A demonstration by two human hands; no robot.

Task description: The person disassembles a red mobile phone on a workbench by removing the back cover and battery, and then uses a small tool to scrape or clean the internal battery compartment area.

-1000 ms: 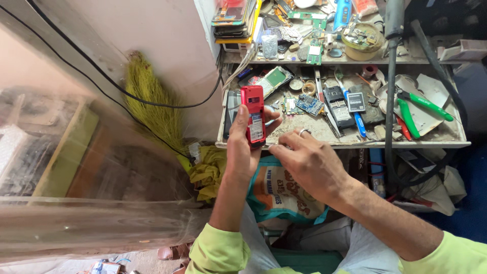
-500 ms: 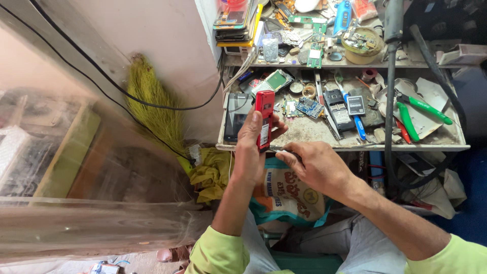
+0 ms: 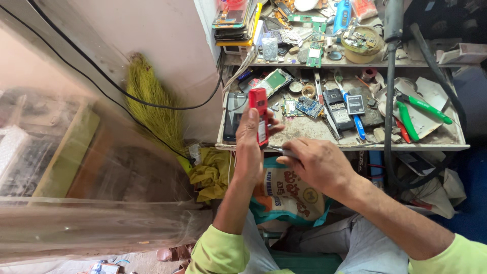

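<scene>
My left hand (image 3: pixel 249 139) holds a small red mobile phone (image 3: pixel 259 114) upright on its edge, in front of the workbench shelf (image 3: pixel 335 147). My right hand (image 3: pixel 317 165) grips a thin metal tool (image 3: pixel 278 149), likely a screwdriver, whose tip touches the phone's lower end. Both forearms wear light green sleeves. The tool's handle is hidden inside my fist.
The shelf is littered with circuit boards (image 3: pixel 308 107), phone parts, a black phone (image 3: pixel 235 115), green-handled pliers (image 3: pixel 423 111) and a blue tool (image 3: pixel 355 124). An upper shelf holds stacked phones (image 3: pixel 233 20) and a round bowl of parts (image 3: pixel 361 43). A green broom (image 3: pixel 152 106) leans left; a printed sack (image 3: pixel 289 195) lies below.
The phone has turned from facing me to edge-on. My right hand has moved in and brought the tool's tip against the phone's lower end.
</scene>
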